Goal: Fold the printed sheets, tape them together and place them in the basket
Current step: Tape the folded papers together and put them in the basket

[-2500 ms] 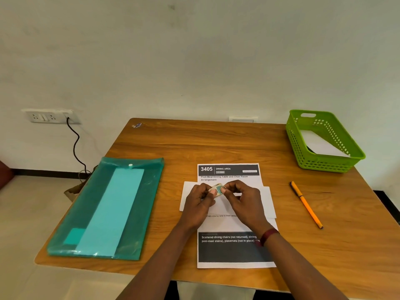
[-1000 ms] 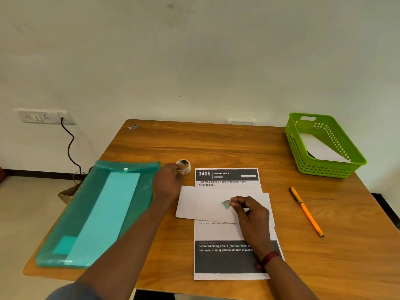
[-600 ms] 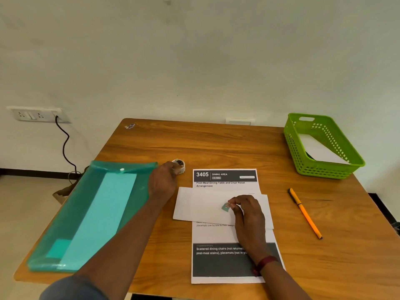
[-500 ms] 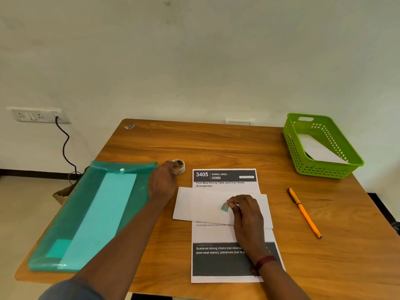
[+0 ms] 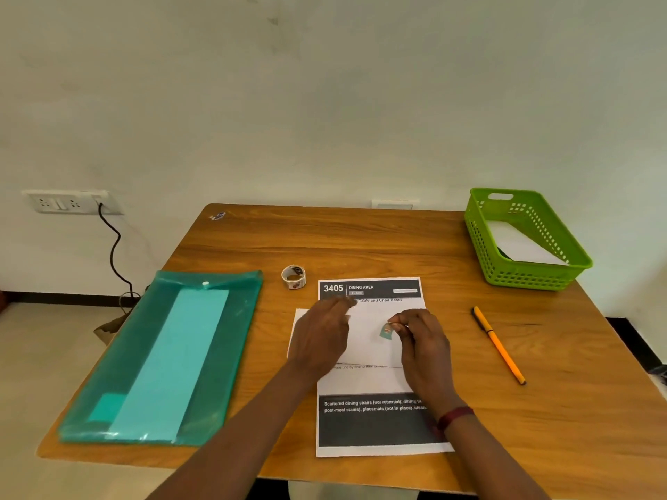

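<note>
One printed sheet lies on the tabletop with one folded sheet across it. Nearby are one tape roll, one pen, one folder and one basket. The left hand is over the folded sheet with its fingers straight. The right hand pinches a tape piece there.
</note>
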Tool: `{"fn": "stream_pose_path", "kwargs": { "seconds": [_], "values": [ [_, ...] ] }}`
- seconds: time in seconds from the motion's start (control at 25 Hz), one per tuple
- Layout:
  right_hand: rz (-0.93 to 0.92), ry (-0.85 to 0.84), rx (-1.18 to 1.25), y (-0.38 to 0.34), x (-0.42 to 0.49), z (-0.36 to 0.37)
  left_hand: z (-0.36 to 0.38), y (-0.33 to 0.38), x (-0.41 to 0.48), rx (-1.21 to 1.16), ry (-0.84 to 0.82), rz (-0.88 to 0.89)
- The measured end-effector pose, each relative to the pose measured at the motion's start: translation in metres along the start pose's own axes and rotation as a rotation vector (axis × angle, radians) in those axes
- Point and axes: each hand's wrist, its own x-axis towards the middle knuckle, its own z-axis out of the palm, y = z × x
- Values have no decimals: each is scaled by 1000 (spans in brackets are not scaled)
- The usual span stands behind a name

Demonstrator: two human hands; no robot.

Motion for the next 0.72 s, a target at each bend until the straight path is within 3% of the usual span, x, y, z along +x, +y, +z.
{"fn": "stream_pose_path", "kwargs": {
  "seconds": [0.2,0.48,0.72],
  "values": [
    [22,-53,-48,26,12,-36,21,39,-10,6,-36,163],
    [164,-216,-146,69,26,-61,49,81,-6,-8,-128,233],
    [148,-333,-220,77,34,-58,64,95,-6,-10,-126,218]
  ]
}}
